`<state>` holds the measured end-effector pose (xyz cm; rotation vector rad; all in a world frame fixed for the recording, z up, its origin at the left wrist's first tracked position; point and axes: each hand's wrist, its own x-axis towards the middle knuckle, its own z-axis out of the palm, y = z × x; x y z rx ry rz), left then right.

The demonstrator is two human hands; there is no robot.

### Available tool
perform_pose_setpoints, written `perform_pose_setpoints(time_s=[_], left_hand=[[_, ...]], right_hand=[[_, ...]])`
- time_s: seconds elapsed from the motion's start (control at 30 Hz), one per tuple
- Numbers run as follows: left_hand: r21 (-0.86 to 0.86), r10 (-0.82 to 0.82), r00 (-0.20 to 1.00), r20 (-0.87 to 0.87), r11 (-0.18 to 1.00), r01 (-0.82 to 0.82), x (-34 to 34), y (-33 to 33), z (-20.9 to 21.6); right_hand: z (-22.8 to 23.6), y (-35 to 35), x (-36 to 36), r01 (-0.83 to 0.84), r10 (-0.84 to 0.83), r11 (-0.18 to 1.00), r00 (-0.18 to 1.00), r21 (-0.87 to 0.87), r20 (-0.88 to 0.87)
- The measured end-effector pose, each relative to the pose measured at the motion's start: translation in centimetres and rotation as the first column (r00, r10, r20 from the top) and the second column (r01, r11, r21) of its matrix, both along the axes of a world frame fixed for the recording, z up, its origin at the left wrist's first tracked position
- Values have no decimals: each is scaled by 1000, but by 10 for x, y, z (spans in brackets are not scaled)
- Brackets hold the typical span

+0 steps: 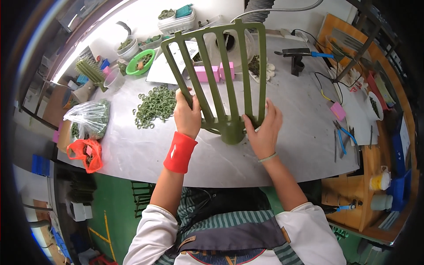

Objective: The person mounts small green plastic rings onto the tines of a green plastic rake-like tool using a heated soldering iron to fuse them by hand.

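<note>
Both of my hands hold up an olive-green fan-shaped frame (232, 132), its several long bars joined across the top and meeting a round hub at the bottom. My left hand (188, 115) is closed on its left outer bar; a red wristband circles that wrist. On the other side my right hand (265, 132) grips the lower right corner, thumb in front and fingers behind the edge. To the left of the frame lies a pile of small green rings (154, 106) on the grey tabletop (300, 163).
Pink blocks (207, 73) and a white sheet (165, 73) lie behind the frame. At left are a green basket (140, 62), a clear plastic bag (90, 117) and a red bag (88, 154). Pliers (344, 132) and a black tool with a blue handle (304, 53) lie at right.
</note>
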<state>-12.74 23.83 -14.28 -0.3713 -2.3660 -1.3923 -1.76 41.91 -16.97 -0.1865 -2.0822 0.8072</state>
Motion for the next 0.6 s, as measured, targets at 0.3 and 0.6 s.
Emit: perform_pose_setpoints(time_s=[0.3,0.6], left_hand=[[106,-299,953,-42,947,302,30,-1,-10],[257,-255,963,83,940,227,30,-10,-32]], right_hand=[[11,-74,-19,-198,182,959,979,201,97],[-20,-38,36,-136,137,973,991,188,10]])
